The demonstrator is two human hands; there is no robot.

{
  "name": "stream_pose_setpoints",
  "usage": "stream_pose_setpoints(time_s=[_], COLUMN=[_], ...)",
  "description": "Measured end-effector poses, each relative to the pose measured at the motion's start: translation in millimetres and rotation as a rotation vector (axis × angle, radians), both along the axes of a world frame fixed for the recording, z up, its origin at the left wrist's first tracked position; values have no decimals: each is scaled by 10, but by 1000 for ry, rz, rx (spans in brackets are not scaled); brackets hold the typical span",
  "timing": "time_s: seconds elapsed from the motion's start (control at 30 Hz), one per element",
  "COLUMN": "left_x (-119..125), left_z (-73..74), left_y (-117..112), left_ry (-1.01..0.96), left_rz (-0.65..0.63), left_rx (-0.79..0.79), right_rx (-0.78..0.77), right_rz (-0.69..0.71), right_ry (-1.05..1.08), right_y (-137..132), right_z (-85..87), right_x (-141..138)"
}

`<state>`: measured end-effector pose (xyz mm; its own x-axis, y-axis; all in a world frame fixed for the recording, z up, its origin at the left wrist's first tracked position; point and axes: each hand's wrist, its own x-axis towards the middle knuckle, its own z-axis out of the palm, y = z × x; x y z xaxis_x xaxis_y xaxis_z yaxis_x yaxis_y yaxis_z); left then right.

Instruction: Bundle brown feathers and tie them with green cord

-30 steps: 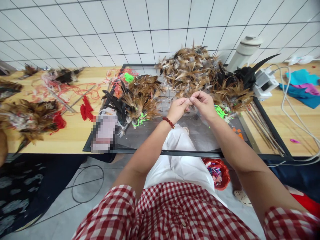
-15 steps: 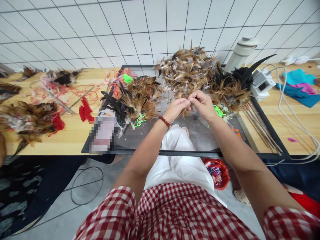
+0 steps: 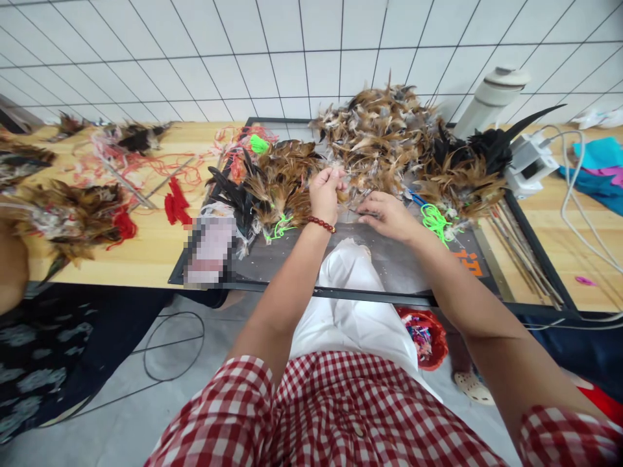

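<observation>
My left hand [image 3: 324,192], with a red bead bracelet at the wrist, is closed in a pinch on a few brown feathers at the near edge of the big feather pile [image 3: 379,133]. My right hand [image 3: 384,213] lies low on the dark mat [image 3: 341,259], fingers curled onto loose feathers beside the pile; what it holds is unclear. A bundle of brown and black feathers [image 3: 272,188] tied with green string lies just left of my left hand.
Green cord [image 3: 435,219], thin sticks [image 3: 516,250] and a dark feather heap [image 3: 472,168] lie right of my hands. A white device [image 3: 528,159] with cables and a white cylinder [image 3: 491,97] stand behind. Red threads [image 3: 175,204] and more feathers [image 3: 73,214] cover the left tabletop. Another person's arm [image 3: 10,266] shows at far left.
My hands, joined together in front of the pile before, have separated. The left went up and left with feathers; the right dropped onto the mat.
</observation>
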<state>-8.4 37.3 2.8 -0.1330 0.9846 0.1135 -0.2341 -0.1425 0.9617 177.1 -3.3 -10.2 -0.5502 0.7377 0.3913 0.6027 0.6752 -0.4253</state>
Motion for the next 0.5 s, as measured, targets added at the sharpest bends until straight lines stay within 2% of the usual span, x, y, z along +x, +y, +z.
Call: stream_pose_setpoints(time_s=[0.1, 0.27, 0.33, 0.4, 0.5], left_x=[38, 100, 115, 125, 129], left_z=[-14, 73, 105, 127, 166], left_y=[-26, -126, -157, -184, -236], left_ry=[-28, -179, -206, -215, -240], left_rz=[-10, -6, -32, -68, -153], left_rx=[-18, -113, -159, -192, -240], right_rx=[13, -89, -84, -2, 156], right_rz=[-22, 12, -19, -119, -326], right_ry=[-74, -189, -190, -72, 250], right_y=[-10, -47, -50, -28, 39], right_z=[-9, -22, -20, 0, 48], right_x=[-22, -142, -179, -158, -21])
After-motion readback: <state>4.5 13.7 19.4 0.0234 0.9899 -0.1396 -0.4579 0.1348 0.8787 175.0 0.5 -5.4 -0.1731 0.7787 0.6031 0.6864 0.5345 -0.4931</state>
